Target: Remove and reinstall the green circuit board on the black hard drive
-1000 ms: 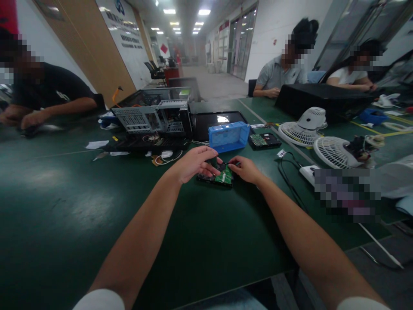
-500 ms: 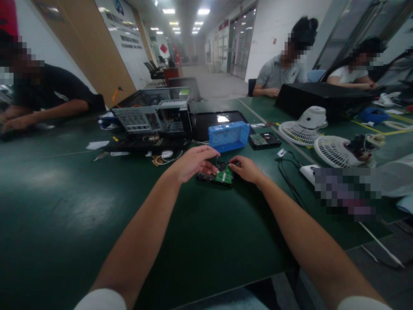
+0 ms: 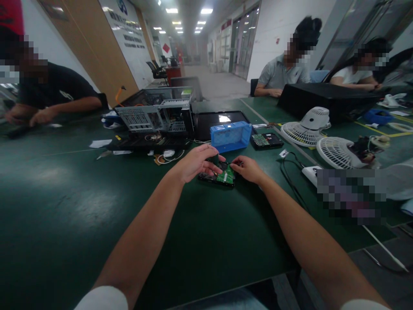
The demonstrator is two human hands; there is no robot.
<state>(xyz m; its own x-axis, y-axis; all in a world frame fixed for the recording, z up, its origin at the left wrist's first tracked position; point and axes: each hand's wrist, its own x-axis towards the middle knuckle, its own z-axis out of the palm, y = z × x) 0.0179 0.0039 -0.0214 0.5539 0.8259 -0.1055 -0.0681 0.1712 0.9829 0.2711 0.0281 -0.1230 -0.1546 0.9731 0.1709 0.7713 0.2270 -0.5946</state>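
Note:
A hard drive (image 3: 226, 175) lies flat on the green table in front of me, its green circuit board facing up. Over its left part hovers my left hand (image 3: 201, 163), fingers apart and bent towards the board; whether a fingertip touches it I cannot tell. At the drive's upper right edge, the thumb and fingers of my right hand (image 3: 247, 169) are closed together on the rim. Just behind the drive stands a blue plastic bin (image 3: 230, 137), tipped on its side. To the bin's right rests a second hard drive (image 3: 266, 141).
An opened computer case (image 3: 155, 114) stands at the back left, with cables and scraps before it. White fan parts (image 3: 303, 129), a power strip (image 3: 310, 175) and a black cable lie to the right. A black case (image 3: 327, 101) stands farther back. Several people sit around the table.
My left hand's fingers have spread and reach a little farther right over the drive. My right hand stays at the drive's edge. The whole view has shifted slightly.

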